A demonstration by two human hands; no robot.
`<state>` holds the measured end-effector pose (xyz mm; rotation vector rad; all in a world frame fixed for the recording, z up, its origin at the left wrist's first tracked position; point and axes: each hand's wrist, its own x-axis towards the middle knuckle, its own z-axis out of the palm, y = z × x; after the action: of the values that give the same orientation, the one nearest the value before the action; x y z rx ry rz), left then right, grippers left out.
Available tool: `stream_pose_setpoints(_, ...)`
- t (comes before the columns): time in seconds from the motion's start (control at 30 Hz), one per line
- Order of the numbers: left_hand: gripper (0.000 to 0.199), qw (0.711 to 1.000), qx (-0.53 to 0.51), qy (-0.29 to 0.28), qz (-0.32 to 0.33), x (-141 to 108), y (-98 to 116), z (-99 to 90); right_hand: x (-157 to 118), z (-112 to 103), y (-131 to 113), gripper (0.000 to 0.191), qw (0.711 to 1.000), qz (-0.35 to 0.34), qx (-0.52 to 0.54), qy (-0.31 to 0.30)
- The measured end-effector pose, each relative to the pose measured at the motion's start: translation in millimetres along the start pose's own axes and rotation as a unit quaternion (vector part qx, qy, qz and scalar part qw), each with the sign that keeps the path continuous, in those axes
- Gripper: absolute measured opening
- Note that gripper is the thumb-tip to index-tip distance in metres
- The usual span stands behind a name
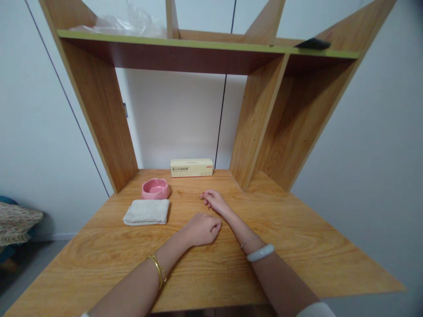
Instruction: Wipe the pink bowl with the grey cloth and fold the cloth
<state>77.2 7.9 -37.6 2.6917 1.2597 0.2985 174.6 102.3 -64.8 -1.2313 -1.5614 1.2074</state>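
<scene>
My left hand point(203, 229) rests on the wooden desk, curled into a fist with nothing showing in it. Just beyond it lies my right hand point(214, 200), its fingers loosely bent and apart, holding nothing. Left of my hands is a folded light grey cloth point(147, 211). Behind the cloth stands a pink ashtray point(155, 189) with angular sides. A long cream-coloured cling film box point(191, 168) stands at the back of the desk, farther off than my right hand.
The desk point(280, 229) has a wooden shelf unit above it, with an upright divider point(259, 123) on the right. Clear plastic bags point(132, 22) and a dark flat object point(313, 43) lie on the shelf. A patterned fabric point(18, 220) shows at far left.
</scene>
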Motion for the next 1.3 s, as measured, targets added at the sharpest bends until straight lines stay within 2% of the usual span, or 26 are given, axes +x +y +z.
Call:
stream_pose_setpoints(0.57,0.021,1.000,-0.004,0.002,0.001,0.0,0.2,-0.8,6.1,-2.4,10.2,0.016,1.000,-0.026,-0.003,-0.013)
stream_pose_setpoints(1.3,0.022,1.000,-0.010,0.005,0.005,0.4,-1.6,1.2,7.5,-0.5,12.5,0.011,1.000,-0.020,0.021,0.002)
